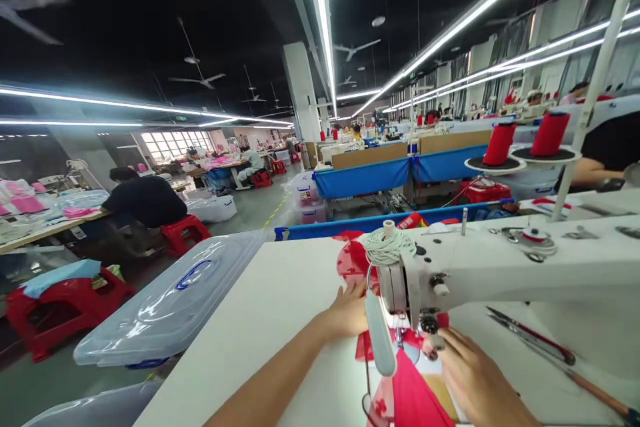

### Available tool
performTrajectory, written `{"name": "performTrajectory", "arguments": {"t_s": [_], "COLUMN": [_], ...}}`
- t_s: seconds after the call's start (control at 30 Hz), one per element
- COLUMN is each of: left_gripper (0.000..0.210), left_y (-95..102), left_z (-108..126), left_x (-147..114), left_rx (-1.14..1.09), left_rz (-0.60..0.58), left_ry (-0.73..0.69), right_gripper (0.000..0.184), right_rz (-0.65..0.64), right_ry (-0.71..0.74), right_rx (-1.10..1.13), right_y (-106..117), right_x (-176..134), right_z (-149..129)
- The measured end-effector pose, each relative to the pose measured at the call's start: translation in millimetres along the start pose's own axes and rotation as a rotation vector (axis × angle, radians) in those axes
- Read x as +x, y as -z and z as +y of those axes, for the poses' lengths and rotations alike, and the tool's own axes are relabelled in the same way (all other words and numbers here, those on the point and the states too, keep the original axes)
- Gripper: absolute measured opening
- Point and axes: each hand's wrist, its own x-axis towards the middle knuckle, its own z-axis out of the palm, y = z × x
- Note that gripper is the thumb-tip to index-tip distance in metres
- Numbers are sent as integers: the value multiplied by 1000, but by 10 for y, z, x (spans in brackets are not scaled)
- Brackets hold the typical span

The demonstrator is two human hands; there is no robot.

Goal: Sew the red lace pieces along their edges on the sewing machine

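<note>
A white sewing machine (pixel 465 273) stands on a pale table, its needle area over red fabric (pixel 417 387), part plain and part sheer with a printed pattern. My left hand (pixel 350 312) lies on the table left of the machine head, fingers stretched over sheer red fabric (pixel 351 260); its fingertips are partly hidden behind the head. To the right of the needle, my right hand (pixel 467 363) has its fingers bent together at the fabric's edge, with a bit of red at the fingertips. A pale oblong attachment (pixel 380 333) hangs in front of the needle, hiding part of the cloth.
Long pointed metal tools (pixel 533 337) lie under the machine arm, near a wooden-handled tool (pixel 600 392). Red thread cones (pixel 500 145) stand behind the arm. A clear plastic lid (pixel 175 297) adjoins the table's left edge. Seated people work farther off; a red stool (pixel 65 310) stands left.
</note>
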Motion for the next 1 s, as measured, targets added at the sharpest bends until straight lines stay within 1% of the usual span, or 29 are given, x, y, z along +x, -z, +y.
{"name": "performTrajectory", "arguments": {"t_s": [0.03,0.07,0.17,0.23,0.33,0.4,0.47,0.57,0.6,0.63,0.67,0.7,0.73,0.77,0.83,0.87,0.9,0.93,1.0], "left_gripper": [50,49,40,38,37,37,38,36,37,43,50,56,59,60,54,51,45,43,41], "left_y": [-6,-15,-47,-62,-70,-73,-79,-93,-99,-104,-107,-102,-87,-60,29,85,141,196,287], "left_z": [-55,-101,-182,-197,-196,-190,-162,-20,57,145,241,340,439,532,688,748,799,843,926], "left_x": [86,164,341,413,453,431,355,83,-57,-221,-405,-602,-803,-998,-1338,-1474,-1587,-1680,-1816], "left_rx": [1,8,12,-7,-57,-91,-125,-186,-213,-244,-279,-321,-362,-402,-482,-532,-615,-666,-670], "left_rz": [-38,-47,2,46,88,125,175,224,226,217,204,183,158,128,75,59,57,66,85], "left_ry": [48,105,289,370,412,436,466,461,440,412,381,339,297,257,199,169,94,62,8], "right_gripper": [52,53,52,51,49,49,50,48,46,43,40,37,33,32,30,28,26,26,27], "right_rz": [-14,-17,18,18,4,19,39,158,189,208,198,141,134,78,-27,-95,-163,-223,-273], "right_ry": [-19,-26,-15,39,95,64,25,-22,-28,-29,-25,-8,-11,-64,-156,-217,-268,-327,-452], "right_rx": [-5,-17,-73,-92,-90,-72,-51,-42,-39,-30,-17,5,35,58,103,115,121,112,99], "right_y": [-33,-62,-120,-119,-66,-26,-14,-40,-43,-32,-2,46,113,192,366,450,528,600,718], "right_x": [-15,-28,-45,-33,-2,8,4,-6,-1,8,20,34,45,52,43,22,-11,-57,-181], "right_z": [24,43,103,151,187,171,141,97,79,52,15,-33,-88,-147,-258,-308,-358,-413,-541]}}
